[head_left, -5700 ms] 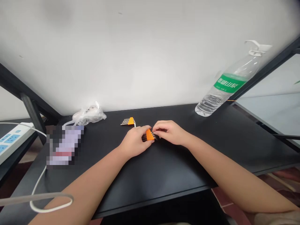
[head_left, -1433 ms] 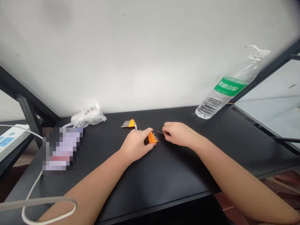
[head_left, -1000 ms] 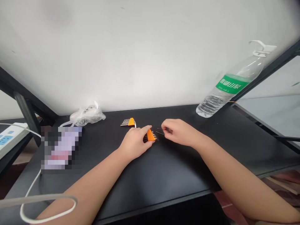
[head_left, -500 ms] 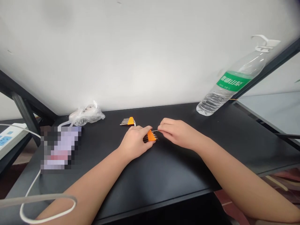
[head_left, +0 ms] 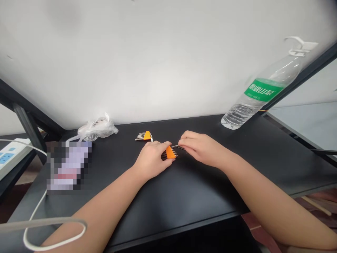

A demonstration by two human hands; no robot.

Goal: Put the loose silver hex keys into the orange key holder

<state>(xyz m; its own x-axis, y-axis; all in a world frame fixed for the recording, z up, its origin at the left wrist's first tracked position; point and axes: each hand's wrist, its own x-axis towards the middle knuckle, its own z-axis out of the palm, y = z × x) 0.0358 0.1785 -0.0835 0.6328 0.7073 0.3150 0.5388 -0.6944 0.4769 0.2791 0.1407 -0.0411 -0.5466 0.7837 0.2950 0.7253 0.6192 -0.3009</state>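
Note:
My left hand [head_left: 151,161] rests on the black table [head_left: 184,189], fingers closed on an orange holder [head_left: 170,152] with a row of thin metal hex keys in it. My right hand [head_left: 201,149] is just to its right, thumb and fingers pinched on one thin metal hex key [head_left: 177,146] whose tip sits at the holder's top edge. A second orange holder [head_left: 145,136] with several keys lies untouched behind my left hand.
A water bottle [head_left: 260,95] with a green label stands at the back right. A crumpled clear plastic bag [head_left: 97,129] and a blurred-out object [head_left: 68,165] lie at the left. A white cable [head_left: 42,225] loops at the near left; a power strip [head_left: 10,154] sits beyond.
My right hand, which had drawn a key away to the right of the holder, has come back left and now holds the key at the holder. My left hand has stayed put.

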